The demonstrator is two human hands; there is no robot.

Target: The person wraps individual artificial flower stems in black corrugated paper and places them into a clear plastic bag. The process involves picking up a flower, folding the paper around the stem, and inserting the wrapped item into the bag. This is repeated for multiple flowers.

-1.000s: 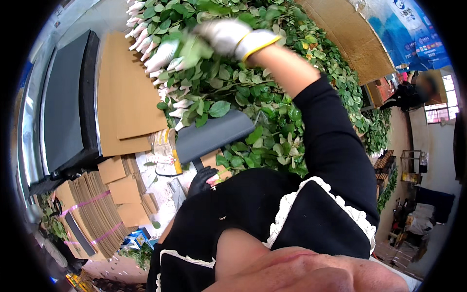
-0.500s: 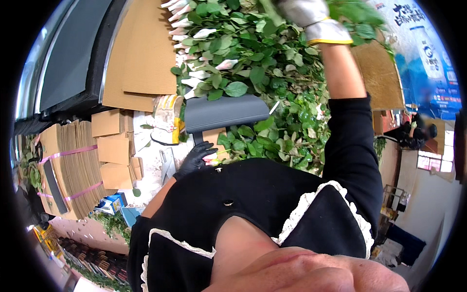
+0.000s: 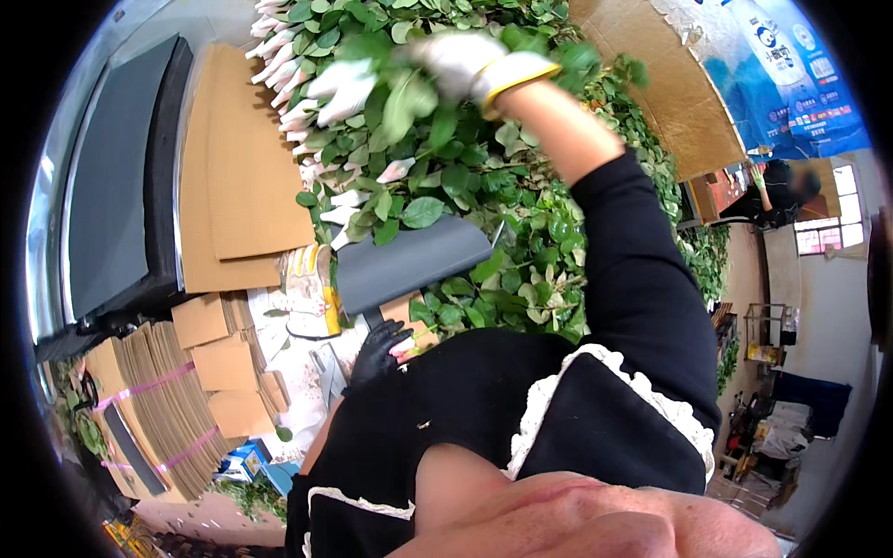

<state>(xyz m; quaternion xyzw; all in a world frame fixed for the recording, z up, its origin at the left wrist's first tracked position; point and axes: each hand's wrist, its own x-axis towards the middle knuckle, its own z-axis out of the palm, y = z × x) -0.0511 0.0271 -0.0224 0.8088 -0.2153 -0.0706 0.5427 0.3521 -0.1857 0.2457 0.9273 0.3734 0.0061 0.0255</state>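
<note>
At upper right, a blue printed panel (image 3: 798, 88) bears a white graphic and small lettering, while over the leafy pile (image 3: 498, 167) my blurred, white-gloved right hand (image 3: 465, 67) is closed round leafy stems (image 3: 409, 104) with white-sleeved heads (image 3: 346, 95) and my black-gloved left hand (image 3: 377, 355) holds a pink-and-green bud (image 3: 403, 349) by my black top (image 3: 484, 391).

Right hand (image 3: 460, 65) motion-blurred, fingers smeared, grip unreadable. Leaves (image 3: 409, 104) and white-wrapped heads (image 3: 346, 98) beside it blurred too. Left hand (image 3: 377, 352): wrist partly behind black top (image 3: 465, 400); pink flower (image 3: 404, 348) there partly covered, too small for detail. Leaf heap (image 3: 544, 279) cut by top edge, near side hidden by black top. Co-worker (image 3: 778, 193) tiny, handwork unclear. Clutter (image 3: 781, 437) lower right too small to tell
</note>
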